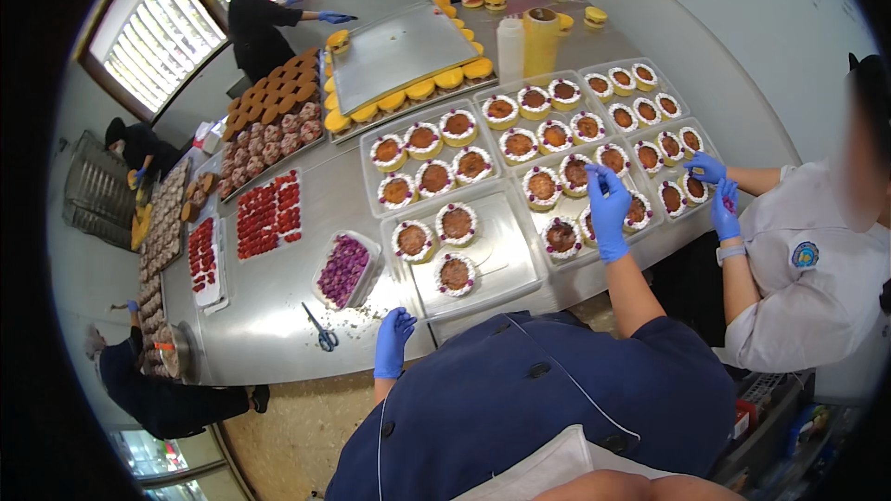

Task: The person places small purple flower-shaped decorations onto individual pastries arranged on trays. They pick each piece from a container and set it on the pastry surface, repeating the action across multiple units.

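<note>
My right hand point(608, 216), in a blue glove, is over a clear plastic tray point(532, 223) of small round cakes. Its bent fingertips are beside a cake point(575, 174) with a brown top, a ring of white cream and dark purple buds; whether they pinch a bud is too small to tell. My left hand point(395, 344), gloved too, has curled fingers near the table's front edge, by a tray point(501, 278) with three such cakes. What it may hold is hidden. Left of that tray, a plastic tub point(376, 266) is filled with dried purple rosebuds point(343, 269).
Scissors point(322, 330) lie on the steel table point(271, 320) near scattered bits. Trays of red berries point(268, 216) lie to the left. A squeeze bottle point(511, 52) stands behind the cakes. At right, a co-worker's gloved hands point(708, 170) are at another tray; several people work around.
</note>
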Tool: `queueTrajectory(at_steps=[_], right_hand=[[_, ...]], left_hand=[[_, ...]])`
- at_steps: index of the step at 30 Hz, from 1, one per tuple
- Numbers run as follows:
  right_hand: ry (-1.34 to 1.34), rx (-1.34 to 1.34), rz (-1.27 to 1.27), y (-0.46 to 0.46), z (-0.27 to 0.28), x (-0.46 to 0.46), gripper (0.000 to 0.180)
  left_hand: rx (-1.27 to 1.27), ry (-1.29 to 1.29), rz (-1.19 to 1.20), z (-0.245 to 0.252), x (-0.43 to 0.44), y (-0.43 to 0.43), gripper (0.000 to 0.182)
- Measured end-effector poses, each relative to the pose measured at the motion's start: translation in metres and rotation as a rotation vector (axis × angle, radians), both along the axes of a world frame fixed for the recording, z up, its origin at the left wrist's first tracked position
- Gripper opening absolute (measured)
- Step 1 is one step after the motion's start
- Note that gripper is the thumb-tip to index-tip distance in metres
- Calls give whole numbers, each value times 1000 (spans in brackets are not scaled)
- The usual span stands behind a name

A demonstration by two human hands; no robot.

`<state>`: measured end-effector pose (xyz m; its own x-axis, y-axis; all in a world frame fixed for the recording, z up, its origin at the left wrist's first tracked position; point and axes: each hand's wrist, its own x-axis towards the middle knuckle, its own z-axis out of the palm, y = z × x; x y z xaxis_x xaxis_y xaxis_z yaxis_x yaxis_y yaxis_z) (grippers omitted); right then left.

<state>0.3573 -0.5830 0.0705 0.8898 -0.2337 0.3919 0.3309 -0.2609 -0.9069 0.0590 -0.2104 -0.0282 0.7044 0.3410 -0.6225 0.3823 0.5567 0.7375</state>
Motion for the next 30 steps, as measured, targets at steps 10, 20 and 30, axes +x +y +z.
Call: queueTrajectory(at_steps=[10, 20, 30], right_hand=[[-145, -294, 196, 115, 14, -108, 13], [-157, -396, 264, 186, 16, -189, 14], [-119, -397, 324, 189, 19, -176, 14]], left_hand=[[85, -15, 114, -5, -99, 112, 31], [-9, -35, 180, -22, -195, 164, 35], [21, -42, 249, -21, -193, 170, 33]])
